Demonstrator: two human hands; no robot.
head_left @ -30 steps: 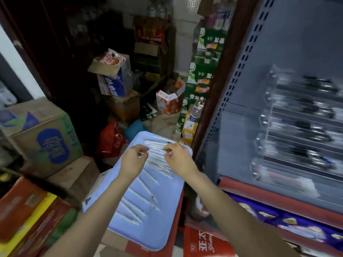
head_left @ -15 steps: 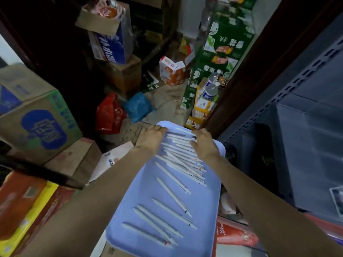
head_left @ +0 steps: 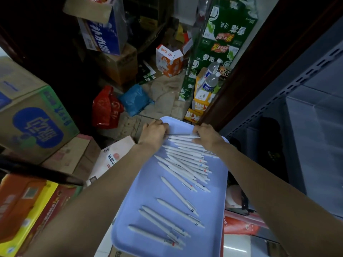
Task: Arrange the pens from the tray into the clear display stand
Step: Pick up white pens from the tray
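We could read little writing with any certainty. The green cartons [head_left: 225, 37] stacked at the back carried white Chinese characters and a red-and-yellow logo, seen upside down; the big cardboard box [head_left: 32, 115] on the left bore a blue oval with white characters, also inverted. A white pack [head_left: 109, 157] beside our left forearm showed the characters 蜜桃. The blue-and-white box [head_left: 101, 37] had large white lettering we could not make out, and the labels on the two water bottles [head_left: 211, 78] were too small to read.

The white pens [head_left: 185, 160] lay on the pale blue tray [head_left: 213, 210], most bunched at its far end and five spread apart nearer us, small red or blue marks near their tips. Our left hand [head_left: 154, 133] sat at the tray's far left edge with fingers curled at the ends of the farthest pens, and our right hand [head_left: 206, 135] was curled over their other ends; both appeared to pinch the same few pens, though the fingertips were hidden from us.

Half a second before, our hands were in much the same place on the tray, only a little closer together. A second before, the clear display stand with its rows of pens had filled the right of the view; now only the grey perforated shelving [head_left: 297, 86] showed there, and the stand was out of sight. A red bag [head_left: 105, 108] and a blue bag [head_left: 135, 99] lay on the floor.
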